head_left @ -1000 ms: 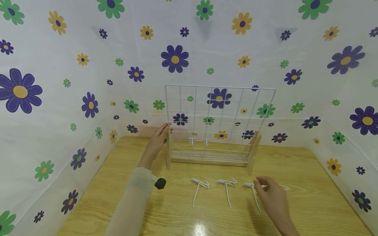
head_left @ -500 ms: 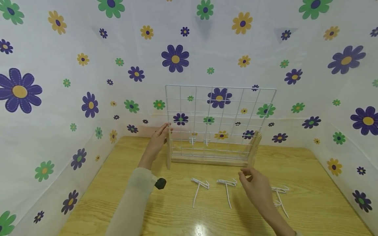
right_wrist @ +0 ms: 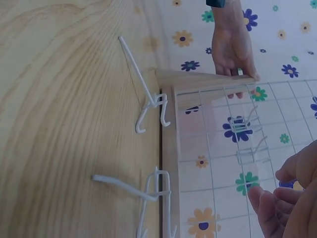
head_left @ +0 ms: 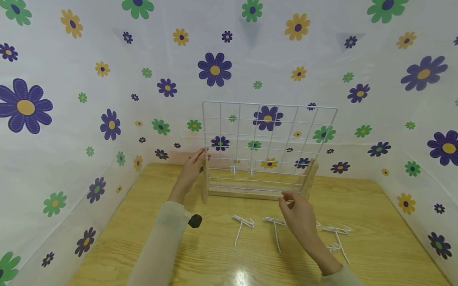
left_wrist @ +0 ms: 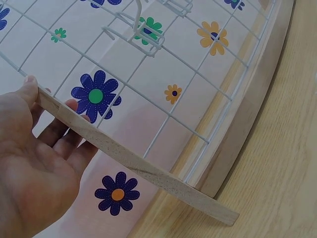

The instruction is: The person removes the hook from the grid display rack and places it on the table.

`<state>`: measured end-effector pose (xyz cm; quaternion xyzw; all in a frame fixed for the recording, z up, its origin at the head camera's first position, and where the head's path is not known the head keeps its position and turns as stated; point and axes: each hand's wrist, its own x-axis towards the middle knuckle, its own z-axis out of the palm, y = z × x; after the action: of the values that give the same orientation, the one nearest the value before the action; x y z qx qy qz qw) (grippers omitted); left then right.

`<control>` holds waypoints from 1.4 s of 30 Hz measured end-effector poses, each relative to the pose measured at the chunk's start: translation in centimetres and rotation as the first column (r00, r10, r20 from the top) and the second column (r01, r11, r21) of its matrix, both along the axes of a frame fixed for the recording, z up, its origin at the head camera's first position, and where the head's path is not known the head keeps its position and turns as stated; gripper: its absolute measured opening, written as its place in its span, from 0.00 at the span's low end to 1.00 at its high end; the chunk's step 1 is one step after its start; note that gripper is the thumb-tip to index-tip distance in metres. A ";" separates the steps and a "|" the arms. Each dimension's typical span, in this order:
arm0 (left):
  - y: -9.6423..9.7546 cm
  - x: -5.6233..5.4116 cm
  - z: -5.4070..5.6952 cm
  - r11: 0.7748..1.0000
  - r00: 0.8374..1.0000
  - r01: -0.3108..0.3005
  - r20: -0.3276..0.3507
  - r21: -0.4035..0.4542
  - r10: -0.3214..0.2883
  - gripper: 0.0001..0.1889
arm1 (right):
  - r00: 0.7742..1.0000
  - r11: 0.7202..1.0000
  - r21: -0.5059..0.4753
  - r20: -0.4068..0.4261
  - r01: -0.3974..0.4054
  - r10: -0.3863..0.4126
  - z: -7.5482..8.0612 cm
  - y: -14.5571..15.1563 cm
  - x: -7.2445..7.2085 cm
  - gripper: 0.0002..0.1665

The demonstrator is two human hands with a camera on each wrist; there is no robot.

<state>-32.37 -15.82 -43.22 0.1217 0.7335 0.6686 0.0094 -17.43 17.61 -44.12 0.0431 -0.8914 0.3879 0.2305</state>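
A white wire grid panel (head_left: 272, 137) stands upright in a wooden stand at the centre of the frame, its base bar (head_left: 247, 195) resting on a wood-grain bench (head_left: 193, 262). To the left of centre, a person's left hand (head_left: 187, 174) grips the stand's left wooden post (left_wrist: 133, 161), thumb on one side and fingers curled around the other. Right of centre, the right hand (head_left: 298, 212) hovers near the grid's lower right; its fingers are loosely bent, with a narrow gap between thumb and fingertips and nothing visible between them. Two small white hooks (head_left: 234, 169) hang side by side low on the grid, left of its middle. More white wire hooks (head_left: 242, 222) lie spread across the lower centre and lower right, one mostly hidden behind the right hand. White sheeting (head_left: 186, 65) with purple, green and yellow flowers fills the background.
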 end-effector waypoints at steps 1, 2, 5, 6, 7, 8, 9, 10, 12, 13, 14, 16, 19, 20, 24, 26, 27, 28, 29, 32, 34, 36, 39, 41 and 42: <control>0.0 0.0 0.0 1.000 1.000 0.000 -0.001 0.002 0.000 0.30 | 1.000 1.000 -0.001 -0.005 -0.005 0.005 0.0 -0.2 -0.2 0.12; 0.0 0.0 0.0 1.000 1.000 0.001 -0.001 0.004 -0.001 0.30 | 1.000 1.000 0.000 -0.012 -0.012 0.012 0.1 -0.4 -0.5 0.12; 0.0 -0.1 0.0 1.000 1.000 -0.001 0.002 0.006 0.001 0.29 | 0.999 1.000 0.009 -0.046 -0.027 0.028 0.2 -1.1 -1.2 0.12; 0.0 -0.1 0.0 1.000 1.000 -0.003 0.002 0.006 0.003 0.29 | 0.998 0.999 0.012 -0.057 -0.032 0.032 0.3 -1.3 -1.4 0.12; 0.0 -0.1 0.0 1.000 1.000 -0.005 0.003 0.005 0.005 0.29 | 0.997 0.999 0.017 -0.067 -0.033 0.034 0.4 -1.6 -1.7 0.12; 0.1 0.0 0.0 1.000 1.000 -0.007 0.004 0.003 0.007 0.29 | 0.996 0.999 0.023 -0.077 -0.036 0.038 0.5 -1.8 -1.9 0.12; 0.1 0.0 0.0 1.000 1.000 -0.011 0.005 0.000 0.011 0.29 | 0.996 0.999 0.026 -0.080 -0.039 0.040 0.6 -2.0 -2.1 0.12; 0.1 0.0 0.1 1.000 1.000 -0.015 0.007 -0.002 0.015 0.28 | 0.996 0.999 0.027 -0.083 -0.040 0.042 0.6 -2.2 -2.3 0.12; 0.2 0.1 0.2 1.000 1.000 -0.019 0.008 -0.005 0.019 0.28 | 0.995 0.999 0.020 -0.081 -0.049 0.051 0.9 -2.7 -2.7 0.13; 0.2 0.2 0.2 1.000 1.000 -0.021 0.007 -0.007 0.021 0.28 | 0.995 0.998 0.021 -0.082 -0.053 0.055 0.9 -2.9 -2.9 0.13; 0.2 0.2 0.2 1.000 1.000 -0.023 0.008 -0.008 0.024 0.28 | 0.995 0.998 0.015 -0.081 -0.057 0.058 1.0 -3.1 -3.1 0.13; 0.2 0.3 0.3 1.000 1.000 -0.025 0.008 -0.009 0.025 0.28 | 0.995 0.998 0.013 -0.080 -0.064 0.065 1.1 -3.4 -3.5 0.13; 0.1 0.4 0.3 1.000 1.000 -0.025 0.007 -0.013 0.025 0.28 | 0.995 0.998 0.014 -0.072 -0.066 0.067 1.1 -3.9 -4.0 0.13; 0.2 0.3 0.3 1.000 1.000 -0.023 0.007 -0.012 0.023 0.28 | 0.995 0.998 0.013 -0.070 -0.064 0.065 1.1 -4.0 -4.1 0.14; 0.1 0.2 0.3 1.000 1.000 -0.013 0.013 -0.010 0.013 0.29 | 0.995 0.998 0.014 -0.073 -0.061 0.062 0.9 -4.6 -4.7 0.15; 0.1 0.2 0.2 1.000 1.000 -0.014 0.013 -0.010 0.014 0.29 | 0.995 0.998 0.015 -0.075 -0.062 0.063 0.9 -4.9 -5.0 0.16; 0.1 0.2 0.2 1.000 1.000 -0.018 0.014 -0.013 0.018 0.29 | 0.995 0.998 0.014 -0.073 -0.064 0.065 0.8 -5.1 -5.1 0.16; 0.1 0.1 0.2 1.000 1.000 -0.020 0.013 -0.012 0.020 0.29 | 0.995 0.998 0.013 -0.072 -0.066 0.066 0.8 -5.3 -5.2 0.17; 0.1 0.1 0.1 1.000 1.000 -0.021 0.012 -0.012 0.021 0.28 | 0.995 0.998 0.016 -0.077 -0.067 0.068 0.9 -5.5 -5.4 0.17; 0.2 0.1 0.1 0.999 1.000 -0.030 0.004 -0.015 0.030 0.27 | 0.994 0.998 0.026 -0.084 -0.062 0.064 1.0 -6.1 -5.8 0.17; 0.2 0.0 0.0 0.999 0.999 -0.032 0.006 -0.015 0.032 0.27 | 0.994 0.998 0.037 -0.095 -0.057 0.061 1.1 -6.5 -6.1 0.17; 0.1 0.0 0.0 0.999 0.999 -0.034 0.009 -0.016 0.034 0.27 | 0.993 0.997 0.050 -0.107 -0.053 0.058 1.1 -6.8 -6.3 0.16; 0.2 0.1 0.1 0.999 0.999 -0.034 0.011 -0.018 0.034 0.28 | 0.990 0.997 0.065 -0.129 -0.041 0.049 1.2 -7.3 -6.7 0.13; 0.2 0.1 0.1 0.999 0.999 -0.033 0.010 -0.019 0.033 0.28 | 0.989 0.997 0.067 -0.142 -0.031 0.041 1.3 -7.6 -6.9 0.10; 0.2 0.1 0.1 0.999 0.999 -0.033 0.010 -0.020 0.034 0.28 | 0.989 0.997 0.068 -0.145 -0.024 0.034 1.4 -7.7 -6.9 0.09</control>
<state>-32.25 -15.63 -43.11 0.1059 0.7420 0.6620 0.0031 -24.36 9.93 -42.75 0.0919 -0.8837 0.3574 0.2880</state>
